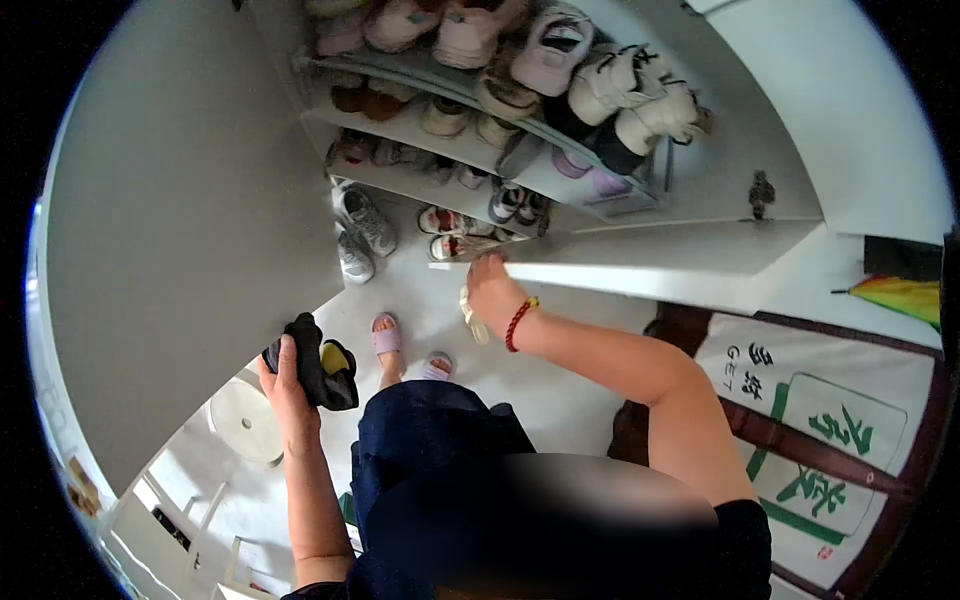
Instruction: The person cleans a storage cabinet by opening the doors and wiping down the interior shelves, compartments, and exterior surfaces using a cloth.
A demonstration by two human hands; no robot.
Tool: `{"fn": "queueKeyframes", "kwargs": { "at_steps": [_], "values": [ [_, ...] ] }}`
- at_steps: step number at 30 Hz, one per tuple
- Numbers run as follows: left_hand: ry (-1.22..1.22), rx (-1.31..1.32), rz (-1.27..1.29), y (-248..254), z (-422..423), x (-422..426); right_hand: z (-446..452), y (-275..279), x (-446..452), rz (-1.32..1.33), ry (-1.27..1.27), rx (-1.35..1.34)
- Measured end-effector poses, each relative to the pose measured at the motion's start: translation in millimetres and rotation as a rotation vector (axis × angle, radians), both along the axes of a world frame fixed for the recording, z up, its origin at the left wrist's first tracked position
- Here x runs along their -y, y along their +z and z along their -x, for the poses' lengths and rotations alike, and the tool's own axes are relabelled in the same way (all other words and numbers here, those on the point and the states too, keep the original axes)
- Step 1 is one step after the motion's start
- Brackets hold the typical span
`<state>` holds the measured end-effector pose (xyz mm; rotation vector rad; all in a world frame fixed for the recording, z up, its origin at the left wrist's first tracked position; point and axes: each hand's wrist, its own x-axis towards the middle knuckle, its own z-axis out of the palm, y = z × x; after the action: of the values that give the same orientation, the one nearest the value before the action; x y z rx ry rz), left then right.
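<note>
My left hand (290, 392) is closed around a pair of black shoes (318, 370) with a yellow patch inside one, beside the edge of the left cabinet door (190, 230). My right hand (492, 290) is at the end of the right cabinet door (640, 278), its fingers curled over the edge. A red beaded bracelet (517, 325) circles the right wrist. Between the doors, the cabinet shelves (440, 150) hold rows of shoes, with white sneakers (625, 85) on the upper rack.
Grey sneakers (367, 220) stand on the floor by the left door. Pink slippers (386, 335) are on my feet, and a cream sandal (473, 318) lies below my right hand. A round white stool (246, 420) is at the left, a cushioned wooden seat (820, 430) at the right.
</note>
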<state>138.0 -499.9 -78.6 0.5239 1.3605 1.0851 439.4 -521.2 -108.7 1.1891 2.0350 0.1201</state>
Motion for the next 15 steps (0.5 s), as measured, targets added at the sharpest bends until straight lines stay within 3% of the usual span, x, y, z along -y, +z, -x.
{"fn": "queueKeyframes", "kwargs": {
  "at_steps": [3, 6, 8, 10, 15],
  "values": [
    [-0.005, 0.060, 0.027, -10.1, 0.4, 0.5, 13.6, 7.0, 21.8, -0.017, -0.040, -0.009],
    [-0.023, 0.116, 0.035, -21.4, 5.5, -1.4, 27.0, 29.6, 26.8, 0.232, -0.212, -0.081],
    [-0.041, 0.088, 0.022, -17.8, 6.5, -4.6, 25.8, 11.7, 49.5, 0.059, -0.315, -0.228],
    [-0.048, 0.028, 0.072, -6.8, 3.8, -8.0, 26.1, 16.5, 63.2, 0.160, -0.411, -0.289],
    [-0.184, 0.092, 0.069, -5.6, 13.5, -13.1, 26.4, 30.6, 88.4, 0.290, -0.838, -0.261]
  ]
}}
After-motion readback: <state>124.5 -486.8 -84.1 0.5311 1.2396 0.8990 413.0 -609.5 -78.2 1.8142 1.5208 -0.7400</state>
